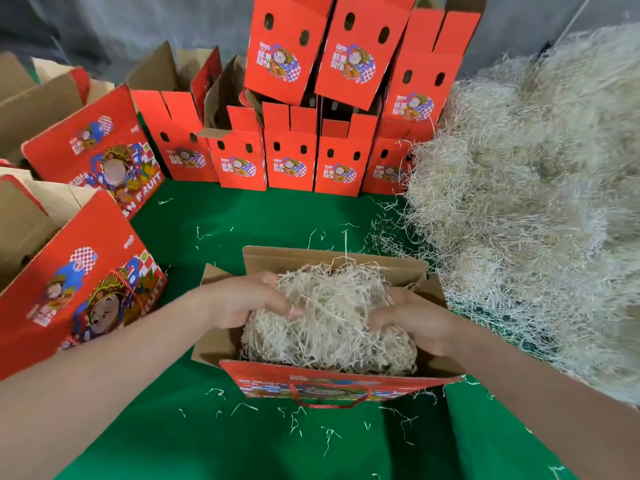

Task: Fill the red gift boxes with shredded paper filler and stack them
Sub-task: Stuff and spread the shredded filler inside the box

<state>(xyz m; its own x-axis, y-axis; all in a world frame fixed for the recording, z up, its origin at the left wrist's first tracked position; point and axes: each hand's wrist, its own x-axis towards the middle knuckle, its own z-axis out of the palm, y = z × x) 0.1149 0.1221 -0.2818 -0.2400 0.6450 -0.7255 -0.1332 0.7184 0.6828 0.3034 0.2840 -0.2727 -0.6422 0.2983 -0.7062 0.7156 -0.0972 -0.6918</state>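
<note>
Inside the open red gift box (332, 381), the left grip (249, 301) and the right grip (419, 323) each closed curled fingers on the wad of shredded paper filler (329, 337). They came at it from either side, seemingly to squeeze the springy mound down below the box's raised brown flaps. Both palms faced inward and downward, with bare forearms coming in from the near corners. The right grip's fingertips were buried among the strands. That box sat on the green tabletop (225, 216), rope handle toward the person. Right of the box rose the loose filler pile (519, 202), close enough for a short reach. Behind the box stood the stacked red boxes (291, 157). Left of it leaned more boxes (86, 289), probably waiting.
</note>
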